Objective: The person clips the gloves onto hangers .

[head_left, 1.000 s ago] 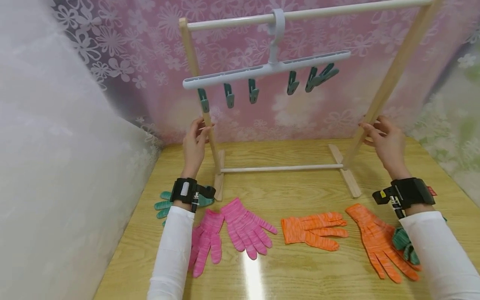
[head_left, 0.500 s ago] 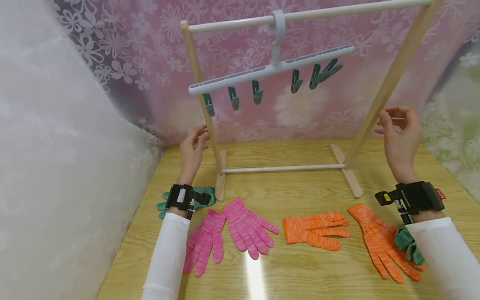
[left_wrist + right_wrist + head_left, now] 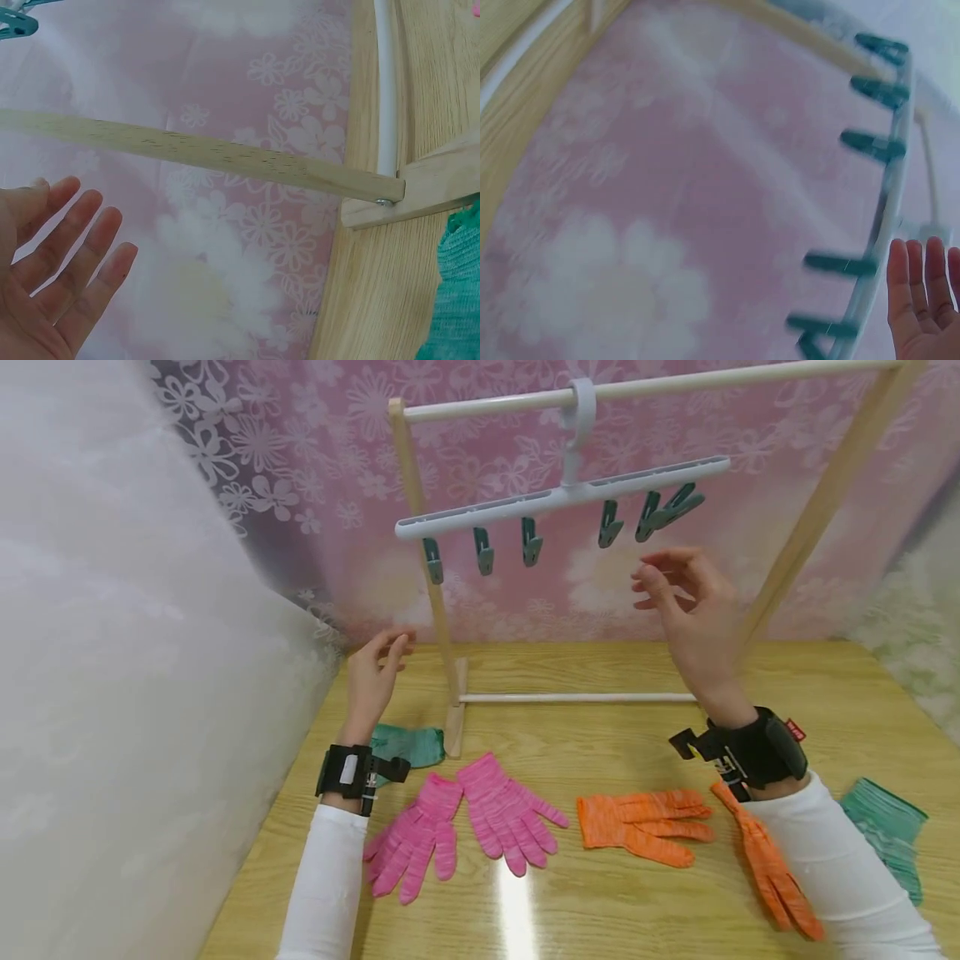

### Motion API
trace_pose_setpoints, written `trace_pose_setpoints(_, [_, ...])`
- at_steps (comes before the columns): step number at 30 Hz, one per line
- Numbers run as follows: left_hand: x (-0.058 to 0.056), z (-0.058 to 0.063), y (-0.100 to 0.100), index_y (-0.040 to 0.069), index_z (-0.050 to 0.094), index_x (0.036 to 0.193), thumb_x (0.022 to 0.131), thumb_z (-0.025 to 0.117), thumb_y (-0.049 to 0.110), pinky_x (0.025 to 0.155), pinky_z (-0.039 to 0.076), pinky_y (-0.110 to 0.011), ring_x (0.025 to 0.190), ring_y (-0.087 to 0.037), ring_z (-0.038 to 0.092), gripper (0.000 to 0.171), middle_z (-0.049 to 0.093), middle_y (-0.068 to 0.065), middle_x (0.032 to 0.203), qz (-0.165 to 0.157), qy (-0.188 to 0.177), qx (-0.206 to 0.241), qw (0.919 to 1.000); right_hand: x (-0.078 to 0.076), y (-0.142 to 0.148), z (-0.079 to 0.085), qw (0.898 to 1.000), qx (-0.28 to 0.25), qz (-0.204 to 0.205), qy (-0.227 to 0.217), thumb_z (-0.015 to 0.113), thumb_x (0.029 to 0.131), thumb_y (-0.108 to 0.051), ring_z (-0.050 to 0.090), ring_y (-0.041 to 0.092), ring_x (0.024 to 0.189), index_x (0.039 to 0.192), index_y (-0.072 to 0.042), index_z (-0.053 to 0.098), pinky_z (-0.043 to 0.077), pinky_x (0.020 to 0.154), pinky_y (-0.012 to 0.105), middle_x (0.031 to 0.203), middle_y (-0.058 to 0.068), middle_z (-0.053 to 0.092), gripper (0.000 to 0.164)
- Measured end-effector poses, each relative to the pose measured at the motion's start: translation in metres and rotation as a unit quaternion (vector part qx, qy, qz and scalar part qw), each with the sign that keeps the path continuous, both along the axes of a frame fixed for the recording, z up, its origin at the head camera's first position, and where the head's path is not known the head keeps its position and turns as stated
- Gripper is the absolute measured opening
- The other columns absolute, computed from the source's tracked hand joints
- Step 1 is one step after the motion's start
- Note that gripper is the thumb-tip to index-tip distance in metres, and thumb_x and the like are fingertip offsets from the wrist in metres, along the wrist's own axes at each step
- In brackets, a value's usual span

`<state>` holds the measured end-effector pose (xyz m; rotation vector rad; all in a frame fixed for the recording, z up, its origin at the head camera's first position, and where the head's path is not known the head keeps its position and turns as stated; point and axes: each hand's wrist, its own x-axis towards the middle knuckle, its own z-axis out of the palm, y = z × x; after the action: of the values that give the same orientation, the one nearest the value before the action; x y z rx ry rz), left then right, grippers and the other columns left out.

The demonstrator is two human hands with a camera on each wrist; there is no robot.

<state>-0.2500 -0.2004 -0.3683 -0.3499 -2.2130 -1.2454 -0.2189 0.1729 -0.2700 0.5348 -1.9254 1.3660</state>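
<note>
My left hand (image 3: pixel 372 677) is just left of the rack's left wooden post (image 3: pixel 438 610), apart from it. Its fingers are relaxed and hold nothing; the left wrist view shows them spread below the post (image 3: pixel 210 154). In front of the rack's right side, my right hand (image 3: pixel 697 618) is raised with loosely bent fingers and an empty grasp. It is just under the right end of a white clip hanger (image 3: pixel 558 500), which hooks over the top bar (image 3: pixel 487 406) and hangs tilted. Several dark green clips (image 3: pixel 530 542) line its underside, and the rightmost one slants outward.
On the wooden table (image 3: pixel 570 902) lie two pink gloves (image 3: pixel 416 843), one flat orange glove (image 3: pixel 637 827) and another orange glove (image 3: pixel 776 868) partly behind my right sleeve. A green glove (image 3: pixel 412 745) is by the left foot; a green piece (image 3: pixel 885 835) lies far right. A lower bar (image 3: pixel 577 698) joins the feet.
My right hand has left the right post and moved left and inward, under the hanger. My left hand has let go of the left post and drawn slightly left. The hanger swings a little.
</note>
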Motion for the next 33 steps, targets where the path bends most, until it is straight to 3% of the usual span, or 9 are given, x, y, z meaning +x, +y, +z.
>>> trace_pose_setpoints(7, [0.011,-0.001,-0.005,0.013,0.067,0.108,0.095,0.049,0.033,0.069,0.059,-0.041,0.084,-0.013,0.064,0.030,0.070,-0.008,0.103,0.022,-0.004,-0.032,0.9993,0.006,-0.070,0.018,0.994,0.037,0.098,0.001,0.056,0.091,-0.013,0.061,0.015,0.088,0.116,0.000,0.058,0.056,0.072,0.024,0.104,0.015,0.066,0.028])
trace_pose_setpoints(11, [0.015,-0.006,-0.009,0.013,0.068,0.107,0.096,0.047,0.034,0.068,0.059,-0.039,0.084,-0.013,0.064,0.032,0.070,-0.009,0.102,0.027,-0.015,-0.051,0.9982,0.017,-0.108,0.027,0.983,0.073,0.162,-0.048,0.053,0.094,-0.012,0.060,0.020,0.098,0.123,0.003,0.053,0.056,0.079,0.040,0.114,0.020,0.062,0.032])
trace_pose_setpoints(14, [0.018,-0.012,-0.012,0.014,0.067,0.109,0.097,0.045,0.035,0.068,0.059,-0.038,0.085,-0.012,0.064,0.033,0.070,-0.008,0.103,0.023,-0.038,-0.067,0.9968,0.018,-0.129,0.024,0.968,0.105,0.206,-0.093,0.051,0.095,-0.015,0.054,0.023,0.110,0.135,0.000,0.044,0.051,0.089,0.044,0.126,0.021,0.055,0.043])
trace_pose_setpoints(18, [0.020,-0.019,-0.012,0.014,0.066,0.112,0.097,0.043,0.036,0.069,0.058,-0.038,0.088,-0.013,0.062,0.035,0.070,-0.006,0.106,0.008,-0.068,-0.086,0.9939,0.013,-0.150,0.018,0.960,0.111,0.225,-0.123,0.050,0.095,-0.017,0.049,0.029,0.118,0.143,-0.002,0.031,0.046,0.097,0.045,0.135,0.023,0.047,0.053])
trace_pose_setpoints(24, [0.021,-0.026,-0.011,0.015,0.067,0.110,0.097,0.045,0.035,0.068,0.057,-0.040,0.087,-0.015,0.063,0.033,0.071,-0.005,0.101,0.011,-0.077,-0.145,0.9863,0.003,-0.166,0.020,0.969,0.075,0.213,-0.104,0.048,0.096,-0.014,0.047,0.030,0.120,0.143,0.000,0.029,0.044,0.099,0.048,0.136,0.024,0.046,0.052])
trace_pose_setpoints(33, [0.023,-0.046,-0.006,0.016,0.067,0.108,0.095,0.051,0.030,0.074,0.055,-0.043,0.089,-0.019,0.062,0.025,0.070,-0.005,0.102,-0.016,-0.114,-0.202,0.9726,0.001,-0.178,0.025,0.969,0.044,0.222,-0.098,0.044,0.097,-0.010,0.049,0.028,0.117,0.142,0.001,0.031,0.045,0.098,0.045,0.135,0.025,0.046,0.048])
